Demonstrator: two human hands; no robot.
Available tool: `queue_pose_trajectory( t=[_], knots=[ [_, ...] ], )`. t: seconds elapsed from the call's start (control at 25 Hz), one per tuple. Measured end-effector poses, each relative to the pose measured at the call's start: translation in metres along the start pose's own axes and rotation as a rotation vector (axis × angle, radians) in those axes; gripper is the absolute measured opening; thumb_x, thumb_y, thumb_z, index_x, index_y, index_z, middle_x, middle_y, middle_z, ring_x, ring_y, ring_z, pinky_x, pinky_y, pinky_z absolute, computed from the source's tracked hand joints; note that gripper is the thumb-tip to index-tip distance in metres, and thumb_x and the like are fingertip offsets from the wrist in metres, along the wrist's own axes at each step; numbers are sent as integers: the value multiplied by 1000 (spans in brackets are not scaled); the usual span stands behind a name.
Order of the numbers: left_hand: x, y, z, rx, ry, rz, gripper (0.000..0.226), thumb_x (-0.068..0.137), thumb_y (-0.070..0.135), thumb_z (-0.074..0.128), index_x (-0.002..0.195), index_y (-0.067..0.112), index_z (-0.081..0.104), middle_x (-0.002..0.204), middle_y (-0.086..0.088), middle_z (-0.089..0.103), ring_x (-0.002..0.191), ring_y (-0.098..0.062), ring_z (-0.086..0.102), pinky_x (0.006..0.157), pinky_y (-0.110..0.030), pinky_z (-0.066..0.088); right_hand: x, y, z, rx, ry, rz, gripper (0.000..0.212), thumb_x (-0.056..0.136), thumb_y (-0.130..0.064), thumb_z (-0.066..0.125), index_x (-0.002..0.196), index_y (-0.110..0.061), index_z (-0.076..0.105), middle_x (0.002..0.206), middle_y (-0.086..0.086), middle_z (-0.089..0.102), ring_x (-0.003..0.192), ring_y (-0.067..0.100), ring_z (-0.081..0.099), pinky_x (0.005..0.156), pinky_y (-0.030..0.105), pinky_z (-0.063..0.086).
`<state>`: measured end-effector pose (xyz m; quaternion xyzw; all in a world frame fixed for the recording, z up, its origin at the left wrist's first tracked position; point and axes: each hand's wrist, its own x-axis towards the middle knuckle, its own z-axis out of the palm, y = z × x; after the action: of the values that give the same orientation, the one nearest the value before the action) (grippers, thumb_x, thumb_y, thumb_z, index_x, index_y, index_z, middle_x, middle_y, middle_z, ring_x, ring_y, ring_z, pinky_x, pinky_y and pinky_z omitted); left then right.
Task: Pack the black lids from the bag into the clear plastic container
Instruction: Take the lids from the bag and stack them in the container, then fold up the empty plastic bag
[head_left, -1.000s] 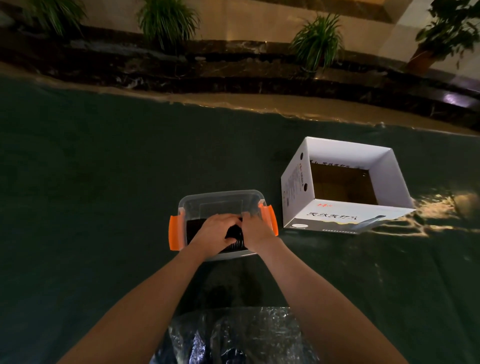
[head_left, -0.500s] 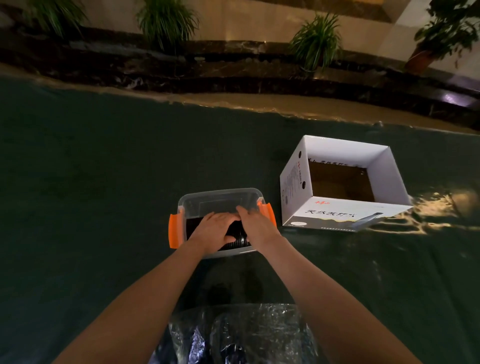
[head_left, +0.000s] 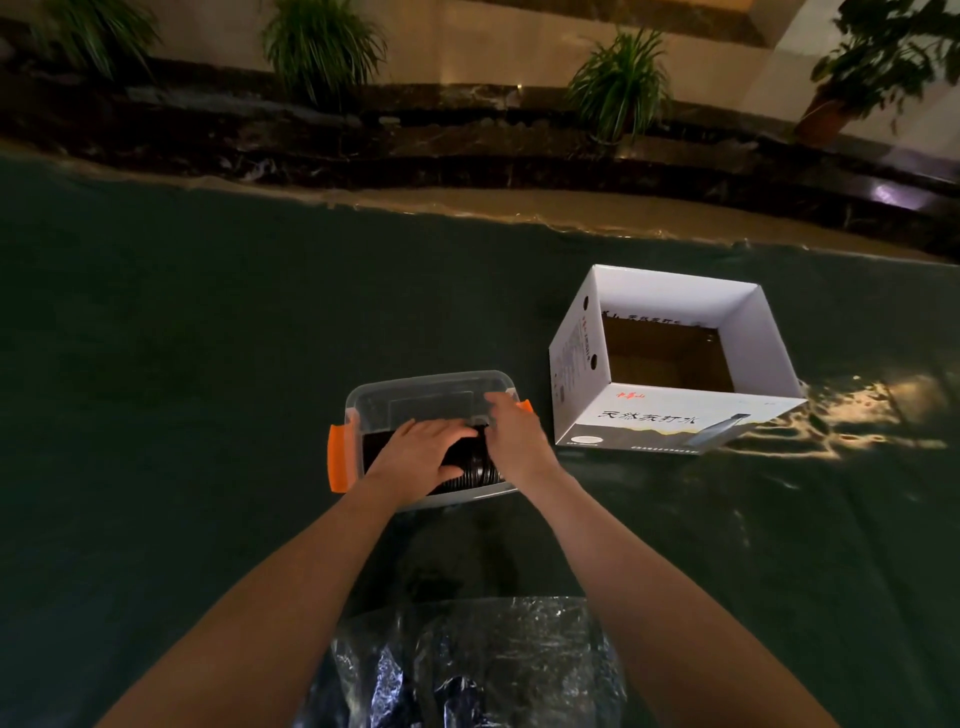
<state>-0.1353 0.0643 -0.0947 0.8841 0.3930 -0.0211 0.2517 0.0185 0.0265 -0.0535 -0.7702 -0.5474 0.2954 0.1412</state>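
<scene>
A dark green cloth-like surface (head_left: 156, 415) fills most of the view, wrinkled and catching glare at the right. On it stands an open white cardboard box (head_left: 670, 410) with black printed characters, just right of the clear plastic container (head_left: 431, 389), a rounded-corner tub with orange latch handles at its ends. At the near edge lies a crinkled transparent bag (head_left: 467, 660), cut off by the frame; dark shapes inside it are hard to make out. Both hands reach into the container. The left hand (head_left: 421, 457) lies flat, fingers spread, on a row of black lids (head_left: 472, 467), ribbed discs stacked on edge along the near wall. The right hand (head_left: 511, 436) presses against the row's right end, fingers extended; neither grip is closed around anything. The hands hide much of the row.
</scene>
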Motion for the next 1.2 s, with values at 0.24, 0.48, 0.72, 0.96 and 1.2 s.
queue_pose_trajectory(
  t=[0.24, 0.48, 0.72, 0.96, 1.2],
  knots=[
    [3, -2, 3, -68, 28, 9, 56, 86, 31, 66, 136, 35, 42, 142, 7, 51, 134, -14, 42, 117, -45, 26, -13, -6, -16, 224, -155, 131, 34, 96, 0, 41, 125, -13, 54, 111, 12, 63, 97, 24, 62, 74, 29, 54],
    [2, 0, 1, -74, 46, 9, 54, 87, 28, 66, 137, 31, 44, 141, 5, 53, 132, -14, 44, 116, -43, 29, -20, -2, -20, 452, -213, 150, 41, 97, 4, 39, 134, -10, 49, 124, 14, 61, 112, 25, 61, 97, 39, 51],
    [-39, 15, -20, -99, 382, -88, 30, 90, 28, 59, 119, 31, 58, 129, 12, 57, 126, -11, 47, 116, -50, 22, -54, 23, -29, 532, 130, 79, 20, 94, -12, 57, 110, -21, 65, 100, -12, 67, 84, -10, 62, 66, 7, 45],
    [-165, 11, 36, -470, 676, -663, 12, 88, 10, 59, 95, 15, 51, 102, -3, 51, 90, -25, 54, 75, -40, 46, -130, 87, 9, 238, 226, 32, 32, 86, 10, 53, 101, -13, 69, 101, 2, 70, 87, 12, 65, 87, 31, 53],
    [-205, 12, 109, -1158, 207, -1165, 39, 95, 46, 50, 93, 7, 48, 80, -15, 59, 68, -30, 59, 65, -39, 52, -152, 88, 62, -175, -334, -46, 27, 97, -26, 51, 118, -16, 64, 116, 6, 67, 104, 22, 63, 92, 36, 50]
  ],
)
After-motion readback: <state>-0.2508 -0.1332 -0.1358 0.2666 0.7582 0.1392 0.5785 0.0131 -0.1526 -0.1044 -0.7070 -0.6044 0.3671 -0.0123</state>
